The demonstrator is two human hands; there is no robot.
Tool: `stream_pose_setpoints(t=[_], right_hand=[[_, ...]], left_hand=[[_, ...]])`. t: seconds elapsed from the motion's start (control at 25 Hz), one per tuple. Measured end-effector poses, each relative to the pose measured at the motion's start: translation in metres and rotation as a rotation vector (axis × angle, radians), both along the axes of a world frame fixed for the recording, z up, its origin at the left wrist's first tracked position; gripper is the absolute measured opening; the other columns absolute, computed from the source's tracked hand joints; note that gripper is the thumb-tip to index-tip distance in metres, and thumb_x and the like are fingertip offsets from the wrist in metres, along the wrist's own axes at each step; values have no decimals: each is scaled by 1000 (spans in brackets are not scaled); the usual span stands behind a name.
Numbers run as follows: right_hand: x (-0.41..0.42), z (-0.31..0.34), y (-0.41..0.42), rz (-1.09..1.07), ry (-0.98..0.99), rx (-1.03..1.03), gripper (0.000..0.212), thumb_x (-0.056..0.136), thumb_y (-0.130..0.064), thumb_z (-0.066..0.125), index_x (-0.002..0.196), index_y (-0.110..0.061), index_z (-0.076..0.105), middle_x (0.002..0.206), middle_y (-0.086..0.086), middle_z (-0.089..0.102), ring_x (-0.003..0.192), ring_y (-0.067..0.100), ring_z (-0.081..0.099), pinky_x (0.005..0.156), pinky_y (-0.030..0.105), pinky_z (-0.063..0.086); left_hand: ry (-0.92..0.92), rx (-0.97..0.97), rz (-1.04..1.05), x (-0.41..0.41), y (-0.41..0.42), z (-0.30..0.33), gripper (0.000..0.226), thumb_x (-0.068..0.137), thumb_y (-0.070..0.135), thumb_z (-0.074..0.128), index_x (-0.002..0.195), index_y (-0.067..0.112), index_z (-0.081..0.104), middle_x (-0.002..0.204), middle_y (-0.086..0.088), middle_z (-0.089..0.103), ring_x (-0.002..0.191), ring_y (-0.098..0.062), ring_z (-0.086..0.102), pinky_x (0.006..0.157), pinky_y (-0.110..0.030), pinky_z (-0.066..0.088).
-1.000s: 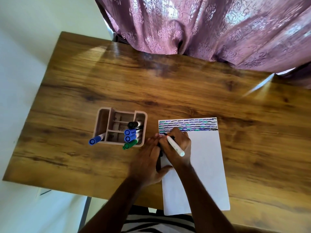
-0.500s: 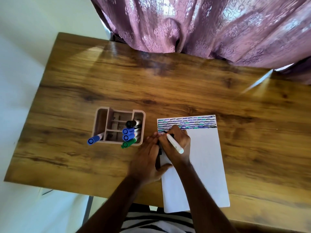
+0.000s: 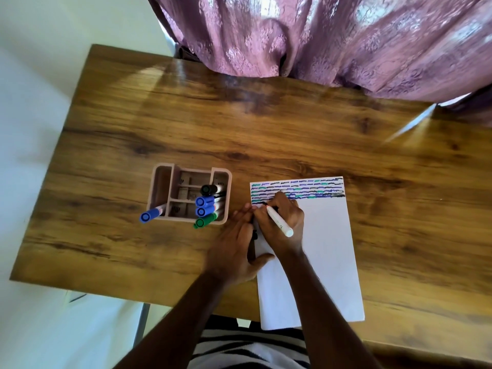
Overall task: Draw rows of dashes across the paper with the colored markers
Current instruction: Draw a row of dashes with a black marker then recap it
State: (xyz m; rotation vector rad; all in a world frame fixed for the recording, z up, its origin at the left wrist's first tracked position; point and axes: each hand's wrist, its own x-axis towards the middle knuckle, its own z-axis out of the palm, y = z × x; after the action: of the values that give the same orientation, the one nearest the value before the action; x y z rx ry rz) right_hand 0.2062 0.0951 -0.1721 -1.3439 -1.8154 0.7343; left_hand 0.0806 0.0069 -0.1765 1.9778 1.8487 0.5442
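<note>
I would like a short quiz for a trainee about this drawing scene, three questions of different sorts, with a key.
1. True or false: the right hand holds the white marker.
2. Which part of the white paper sheet carries the dashes: A far edge, B middle, C near edge?
3. Fill in: the left hand rests flat at the sheet's ___ edge.

Key: 1 true. 2 A. 3 left.

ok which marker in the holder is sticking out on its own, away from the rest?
The blue-capped marker leaning out of the pink holder at its near-left corner. The black, two other blue and green markers cluster together on the holder's right side.
</note>
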Motion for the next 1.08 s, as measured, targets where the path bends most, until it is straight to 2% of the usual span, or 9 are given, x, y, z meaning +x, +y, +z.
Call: stream_pose_setpoints(t=[0.16,0.6,0.72,0.84,1.08], right_hand=[[1,2,-2,-9,-3,7,25,80,-18,82,85,-7,61,86,9,72,72,22,67,56,38,57],[1,3,1,-20,9,-13,25,80,-17,81,82,-3,61,84,11,72,71,23,68,57,40,57],[1,4,0,-14,24,6,24,80,-16,82,84,-4,62,86,10,73,71,21,68,57,37,57],[2,3,0,-22,24,-13,25,81,-17,82,83,-3,61,84,11,72,70,23,67,56,40,56],[1,4,0,-35,3,16,26,79,-17,83,86,-2,62,86,10,73,73,14,67,61,24,56]], left_hand=[[-1,13,-1,0,-1,3,94,78,62,72,142,-1,46,154,-15,44,149,-24,31,122,-40,29],[2,-6,-1,0,-1,0,94,79,61,72,143,-3,45,153,-18,45,149,-27,33,119,-46,35],[-7,-2,-7,-1,0,3,94,80,62,71,143,-3,44,152,-18,46,148,-28,35,117,-48,37],[-12,-2,-9,-1,0,2,92,79,60,72,142,-2,45,151,-18,47,148,-28,35,119,-46,34],[-18,-18,-3,-1,-1,1,95,79,61,71,144,-1,42,153,-17,44,149,-27,33,121,-43,31]])
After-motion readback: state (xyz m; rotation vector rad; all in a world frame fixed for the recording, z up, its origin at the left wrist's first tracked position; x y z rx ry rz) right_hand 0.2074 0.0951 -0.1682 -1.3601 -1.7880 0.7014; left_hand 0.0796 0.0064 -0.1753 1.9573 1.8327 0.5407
